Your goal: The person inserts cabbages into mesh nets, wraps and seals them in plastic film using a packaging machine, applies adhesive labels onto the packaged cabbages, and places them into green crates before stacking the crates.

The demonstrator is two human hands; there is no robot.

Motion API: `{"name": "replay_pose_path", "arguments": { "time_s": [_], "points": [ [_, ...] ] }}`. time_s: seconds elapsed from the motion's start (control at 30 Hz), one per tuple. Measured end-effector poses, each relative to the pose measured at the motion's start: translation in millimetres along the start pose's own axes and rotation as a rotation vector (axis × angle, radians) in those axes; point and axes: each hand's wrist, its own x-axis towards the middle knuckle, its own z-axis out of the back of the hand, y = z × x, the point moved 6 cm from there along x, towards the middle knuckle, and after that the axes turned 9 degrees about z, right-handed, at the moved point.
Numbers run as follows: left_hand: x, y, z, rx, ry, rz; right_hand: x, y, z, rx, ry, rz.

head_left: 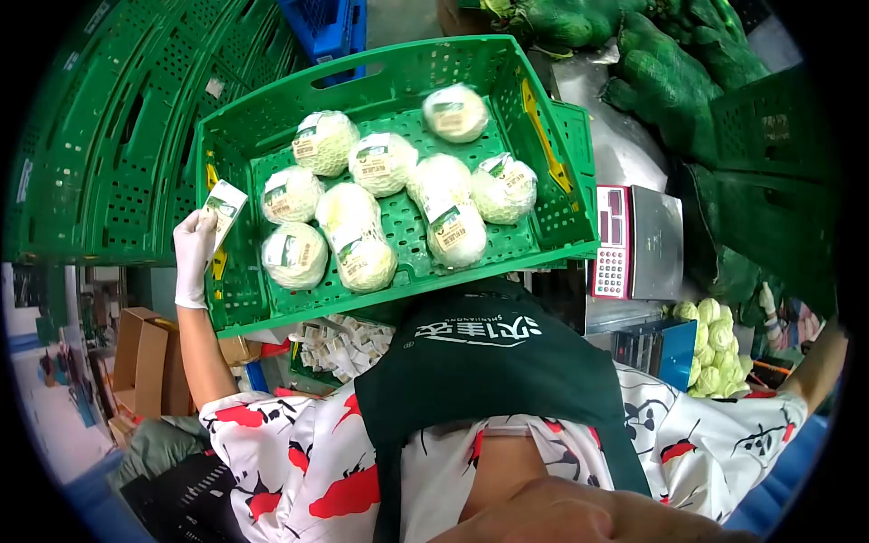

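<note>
My left hand (194,258), in a white glove, pinches a white and green printed label (225,210) at the left end of a large green plastic crate (398,294). Inside the crate lie several pale round heads in clear wrap and netting, such as this wrapped head (294,256) nearest that hand. Each wrapped head bears a printed label, and another wrapped head (455,114) sits at the far wall. My right arm (819,366) stretches out to the right edge, where the hand is out of view.
A scale (655,242) with a keypad stands right of the crate. Pale green cabbages (717,348) are piled below it, and netted green produce (647,77) lies at the back right. Stacked green crates (100,163) line the left. A cardboard box (145,362) stands lower left.
</note>
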Motion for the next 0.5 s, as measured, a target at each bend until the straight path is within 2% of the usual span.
{"name": "replay_pose_path", "arguments": {
  "time_s": [0.07, 0.1, 0.2, 0.3, 0.33, 0.4, 0.5],
  "points": [
    [-1, -4, -1, -0.012, 0.003, -0.017, 30, 9, 16, 0.191, -0.072, 0.034],
    [-1, -2, 1, -0.026, -0.002, -0.050, 35, 15, 39, 0.140, -0.042, 0.057],
    [-1, 0, 0, -0.042, 0.000, -0.071, 45, 24, 89, 0.251, -0.082, 0.061],
    [13, 33, -2, -0.081, 0.002, -0.028, 38, 19, 133, 0.442, -0.119, 0.015],
    [20, 49, 3, 0.002, -0.013, -0.058, 34, 15, 143, 0.510, -0.120, -0.003],
    [5, 29, -6, -0.337, 0.057, -0.014, 29, 11, 171, 0.657, -0.134, -0.050],
    [-8, 31, -2, -0.382, 0.238, 0.062, 24, 3, 217, 0.869, -0.174, -0.113]
  ]
}}
